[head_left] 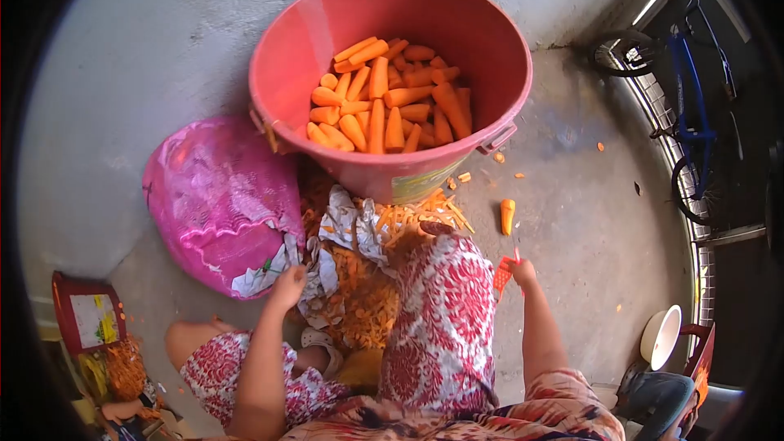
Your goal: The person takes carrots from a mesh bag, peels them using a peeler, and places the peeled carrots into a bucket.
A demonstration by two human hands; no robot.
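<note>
My right hand (523, 270) is closed on a red peeler (503, 274), to the right of my patterned knee. My left hand (287, 287) is closed beside crumpled paper (265, 274) at the edge of a pink mesh sack (214, 188); what its fingers hold, if anything, is too small to make out. A large red tub (286, 49) stands in front of me with many peeled carrots (378, 77) in it. One peeled carrot (507, 216) lies on the floor just beyond my right hand.
Orange peelings (359, 302) and paper scraps cover the floor between my legs. Bicycles (694, 114) stand at the right, above a white basin (661, 336). Another person's leg (653, 400) shows at lower right. A red container (90, 310) is at lower left.
</note>
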